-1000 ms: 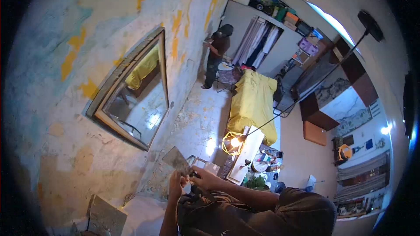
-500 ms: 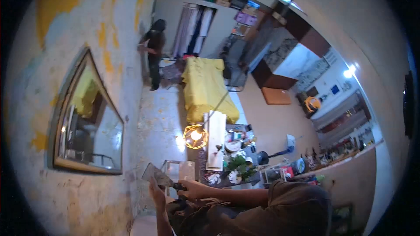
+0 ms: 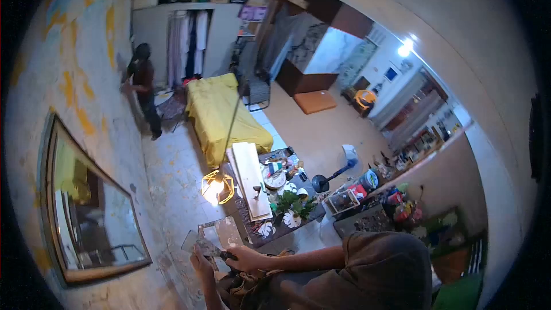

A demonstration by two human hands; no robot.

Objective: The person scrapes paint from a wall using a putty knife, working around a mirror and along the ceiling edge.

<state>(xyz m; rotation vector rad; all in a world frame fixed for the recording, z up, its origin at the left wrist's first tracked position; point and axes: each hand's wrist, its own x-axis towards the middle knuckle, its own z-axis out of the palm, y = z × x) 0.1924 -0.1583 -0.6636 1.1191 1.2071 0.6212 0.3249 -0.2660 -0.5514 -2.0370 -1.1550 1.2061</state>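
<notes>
A wide-bladed putty knife point(image 3: 198, 243) is held low in front of me, near the peeling wall. My right hand point(image 3: 245, 258) is closed around its dark handle. At the blade end, my left hand point(image 3: 201, 260) has its fingers against the metal, seemingly pinching it. Shadow and small size blur the left fingertips. Just beyond the hands is a worn, paint-spotted flat top point(image 3: 227, 233), perhaps of a stand or ladder.
A framed mirror point(image 3: 94, 206) hangs on the left wall. A caged lamp point(image 3: 217, 187) is lit beside a long white board point(image 3: 250, 181) on a cluttered table. Behind stands a yellow-covered piece of furniture point(image 3: 227, 112). Another person point(image 3: 143, 89) faces the far wall.
My view has turned to the right, so the room has shifted left and more of the right side shows. Both hands stay on the putty knife. The other person remains at the wall.
</notes>
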